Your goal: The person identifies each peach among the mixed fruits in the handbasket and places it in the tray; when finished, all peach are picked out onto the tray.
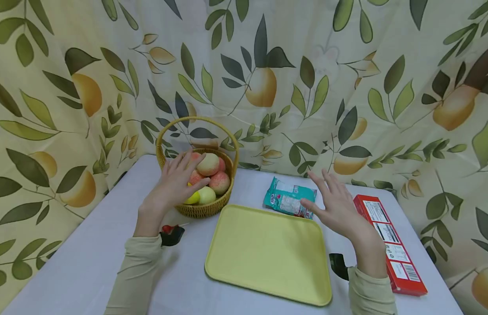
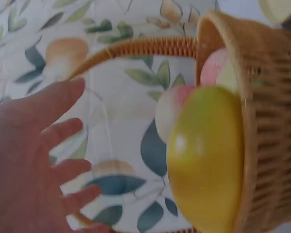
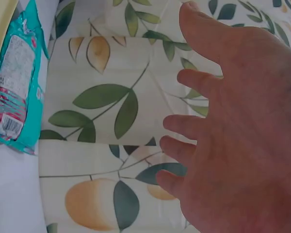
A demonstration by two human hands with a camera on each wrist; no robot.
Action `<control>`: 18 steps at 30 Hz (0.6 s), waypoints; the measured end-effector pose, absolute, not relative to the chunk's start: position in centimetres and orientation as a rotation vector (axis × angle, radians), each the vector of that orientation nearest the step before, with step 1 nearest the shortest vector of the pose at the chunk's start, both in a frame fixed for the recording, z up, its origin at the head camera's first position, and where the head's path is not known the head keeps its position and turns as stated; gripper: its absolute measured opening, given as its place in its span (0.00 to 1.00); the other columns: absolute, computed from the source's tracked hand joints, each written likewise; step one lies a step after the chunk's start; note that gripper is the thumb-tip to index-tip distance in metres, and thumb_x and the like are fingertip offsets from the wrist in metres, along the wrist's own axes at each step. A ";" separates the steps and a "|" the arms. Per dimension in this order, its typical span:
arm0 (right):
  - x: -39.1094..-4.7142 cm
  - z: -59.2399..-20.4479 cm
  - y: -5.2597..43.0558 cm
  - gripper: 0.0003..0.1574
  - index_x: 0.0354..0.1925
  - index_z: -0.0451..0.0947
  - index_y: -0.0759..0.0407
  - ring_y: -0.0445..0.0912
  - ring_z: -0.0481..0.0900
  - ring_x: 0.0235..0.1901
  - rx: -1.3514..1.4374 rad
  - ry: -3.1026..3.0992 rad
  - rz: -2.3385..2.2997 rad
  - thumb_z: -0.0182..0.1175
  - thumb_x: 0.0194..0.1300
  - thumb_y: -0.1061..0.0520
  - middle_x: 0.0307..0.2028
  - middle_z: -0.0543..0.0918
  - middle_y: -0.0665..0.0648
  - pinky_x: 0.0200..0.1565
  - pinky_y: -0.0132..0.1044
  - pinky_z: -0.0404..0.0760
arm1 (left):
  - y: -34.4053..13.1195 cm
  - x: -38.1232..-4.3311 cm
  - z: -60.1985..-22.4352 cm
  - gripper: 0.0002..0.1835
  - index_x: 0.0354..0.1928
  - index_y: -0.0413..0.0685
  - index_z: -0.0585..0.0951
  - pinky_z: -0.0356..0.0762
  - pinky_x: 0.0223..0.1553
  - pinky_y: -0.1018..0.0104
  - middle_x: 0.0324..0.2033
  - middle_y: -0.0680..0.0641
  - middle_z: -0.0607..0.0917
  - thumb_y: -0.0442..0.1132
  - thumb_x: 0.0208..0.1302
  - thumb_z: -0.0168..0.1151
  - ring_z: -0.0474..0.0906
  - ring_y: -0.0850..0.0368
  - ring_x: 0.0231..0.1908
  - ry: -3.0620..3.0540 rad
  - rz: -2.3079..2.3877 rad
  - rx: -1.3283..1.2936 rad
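Observation:
A wicker basket (image 1: 202, 212) with a tall handle stands at the back left, holding several peaches (image 1: 219, 183), a pale green round fruit (image 1: 206, 196) and a yellow fruit (image 2: 206, 160) that looks like a mango. My left hand (image 1: 174, 179) hovers with spread fingers in front of the basket, overlapping its left side in the head view; it holds nothing. On the right, my right hand (image 1: 338, 210) is raised with fingers spread and nothing in it. It is nearest to a teal snack packet (image 1: 291, 197) and a long red box (image 1: 389, 245).
A yellow rectangular tray (image 1: 267, 253) lies at the middle of the white-covered table (image 1: 184, 280), between both arms. The packet lies just behind the tray, the red box along the table's right edge. A fruit-and-leaf patterned curtain (image 1: 244, 87) hangs behind and at the sides.

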State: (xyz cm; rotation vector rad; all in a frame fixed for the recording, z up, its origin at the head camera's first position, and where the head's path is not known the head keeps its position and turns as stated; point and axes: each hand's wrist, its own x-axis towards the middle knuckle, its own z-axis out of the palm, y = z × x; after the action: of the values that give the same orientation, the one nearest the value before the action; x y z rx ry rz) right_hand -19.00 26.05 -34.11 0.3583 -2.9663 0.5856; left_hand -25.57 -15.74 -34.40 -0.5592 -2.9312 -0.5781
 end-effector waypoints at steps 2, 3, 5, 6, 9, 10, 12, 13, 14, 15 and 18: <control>-19.1 -34.2 26.0 0.54 0.82 0.48 0.47 0.71 0.40 0.80 0.367 -2.950 0.589 0.60 0.70 0.36 0.81 0.44 0.71 0.73 0.78 0.41 | -16.6 -25.9 -34.3 0.39 0.83 0.63 0.52 0.29 0.78 0.27 0.84 0.43 0.40 0.65 0.76 0.48 0.36 0.35 0.82 -2.893 -0.622 -0.554; -19.1 -34.2 25.9 0.53 0.82 0.48 0.48 0.71 0.41 0.80 0.375 -2.945 0.585 0.60 0.70 0.36 0.81 0.45 0.71 0.73 0.78 0.42 | -17.1 -26.1 -34.3 0.38 0.82 0.62 0.54 0.30 0.77 0.26 0.84 0.43 0.41 0.63 0.77 0.49 0.37 0.34 0.82 -2.862 -0.645 -0.556; -19.1 -34.4 25.4 0.53 0.82 0.49 0.48 0.71 0.42 0.79 0.393 -2.941 0.602 0.60 0.70 0.36 0.81 0.45 0.71 0.73 0.79 0.43 | -18.6 -26.3 -34.5 0.35 0.81 0.58 0.57 0.32 0.75 0.22 0.83 0.41 0.41 0.56 0.78 0.51 0.38 0.31 0.82 -2.777 -0.714 -0.556; -19.1 -34.5 25.1 0.52 0.82 0.50 0.48 0.72 0.43 0.79 0.408 -2.937 0.614 0.60 0.70 0.37 0.81 0.45 0.71 0.72 0.79 0.43 | -19.2 -26.4 -34.6 0.34 0.81 0.57 0.58 0.33 0.75 0.21 0.83 0.41 0.42 0.53 0.78 0.53 0.38 0.31 0.82 -2.726 -0.771 -0.553; -19.2 -34.3 24.2 0.50 0.81 0.51 0.46 0.72 0.44 0.79 0.446 -2.924 0.644 0.59 0.71 0.37 0.81 0.45 0.69 0.71 0.80 0.44 | -20.6 -27.0 -35.2 0.36 0.81 0.57 0.56 0.38 0.74 0.20 0.83 0.42 0.39 0.46 0.77 0.57 0.37 0.31 0.82 -2.561 -0.958 -0.530; -19.2 -34.2 23.8 0.49 0.81 0.51 0.46 0.72 0.44 0.79 0.459 -2.919 0.660 0.59 0.72 0.36 0.82 0.44 0.68 0.71 0.80 0.44 | -20.9 -27.3 -35.5 0.38 0.82 0.59 0.53 0.39 0.74 0.20 0.84 0.43 0.37 0.46 0.77 0.57 0.36 0.32 0.82 -2.520 -1.022 -0.507; -19.2 -34.2 23.1 0.48 0.81 0.51 0.45 0.72 0.44 0.79 0.492 -2.911 0.680 0.58 0.73 0.37 0.82 0.44 0.67 0.70 0.80 0.45 | -21.3 -28.0 -36.2 0.44 0.84 0.62 0.43 0.40 0.75 0.23 0.83 0.45 0.34 0.49 0.77 0.57 0.34 0.34 0.82 -2.477 -1.131 -0.450; -19.1 -34.3 22.7 0.48 0.81 0.51 0.44 0.72 0.44 0.79 0.509 -2.911 0.698 0.58 0.73 0.37 0.82 0.43 0.67 0.70 0.81 0.45 | -21.5 -28.4 -36.6 0.46 0.84 0.63 0.38 0.40 0.76 0.24 0.83 0.46 0.32 0.51 0.77 0.56 0.32 0.35 0.83 -2.479 -1.187 -0.420; -19.0 -34.4 22.2 0.47 0.81 0.51 0.44 0.72 0.44 0.79 0.530 -2.910 0.717 0.58 0.73 0.37 0.82 0.43 0.66 0.70 0.81 0.44 | -21.7 -28.7 -37.0 0.49 0.83 0.62 0.33 0.39 0.77 0.26 0.83 0.46 0.30 0.53 0.77 0.55 0.31 0.36 0.83 -2.492 -1.234 -0.390; -18.8 -34.5 21.8 0.47 0.81 0.51 0.43 0.72 0.44 0.79 0.555 -2.909 0.735 0.57 0.74 0.37 0.82 0.44 0.66 0.70 0.82 0.44 | -21.8 -29.0 -37.3 0.51 0.82 0.61 0.28 0.37 0.78 0.28 0.82 0.45 0.28 0.53 0.77 0.55 0.30 0.36 0.82 -2.510 -1.279 -0.366; -18.6 -34.8 20.1 0.46 0.82 0.50 0.40 0.72 0.46 0.79 0.624 -2.901 0.774 0.57 0.74 0.37 0.83 0.45 0.64 0.69 0.82 0.47 | -22.1 -29.6 -37.8 0.54 0.80 0.56 0.22 0.35 0.80 0.33 0.82 0.43 0.26 0.55 0.77 0.54 0.29 0.36 0.82 -2.546 -1.389 -0.332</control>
State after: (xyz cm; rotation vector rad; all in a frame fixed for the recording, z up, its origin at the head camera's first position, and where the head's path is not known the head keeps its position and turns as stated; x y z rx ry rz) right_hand -18.60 20.13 -34.79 0.6235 -2.9013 0.7738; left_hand -29.55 -22.09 -37.85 -0.3322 -2.5460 -1.3895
